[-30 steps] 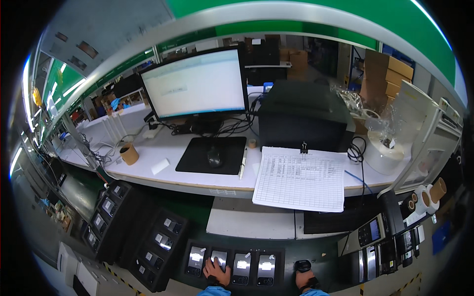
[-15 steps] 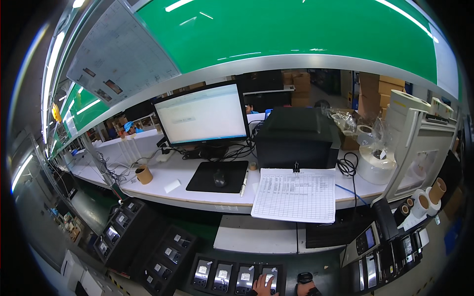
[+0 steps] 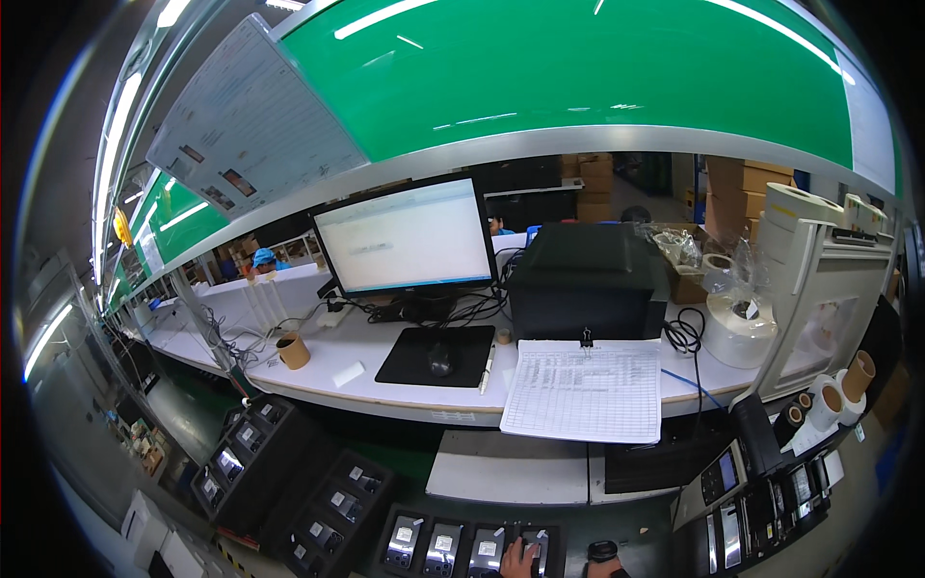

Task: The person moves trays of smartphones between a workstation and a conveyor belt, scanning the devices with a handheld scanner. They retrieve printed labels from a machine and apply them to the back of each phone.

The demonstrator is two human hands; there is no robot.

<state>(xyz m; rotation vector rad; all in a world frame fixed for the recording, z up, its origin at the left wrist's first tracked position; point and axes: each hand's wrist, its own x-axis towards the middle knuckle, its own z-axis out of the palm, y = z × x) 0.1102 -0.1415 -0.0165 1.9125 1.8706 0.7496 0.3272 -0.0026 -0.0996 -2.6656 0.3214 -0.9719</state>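
Observation:
At the lower edge, a black foam-like tray (image 3: 464,551) holds several phones in slots, backs up, with small white labels. My left hand (image 3: 518,561) lies over the rightmost phone (image 3: 540,545), fingers spread and touching it or its slot edge. To the right of the tray, my right hand (image 3: 605,568) is wrapped round a black, rounded handheld device (image 3: 602,551), which looks like a scanner. The picture's edge cuts off part of both hands.
More black trays with phones (image 3: 343,503) stand at the left. On the white bench (image 3: 318,387) are a monitor (image 3: 405,236), a mouse (image 3: 440,360), a black printer-like box (image 3: 588,279) and a clipboard sheet (image 3: 583,390) overhanging the edge. A label printer (image 3: 721,472) sits at right.
The whole view has shifted slightly, so bench and trays appear lower and further right. My left hand remains at the rightmost phone; my right hand still holds the black device.

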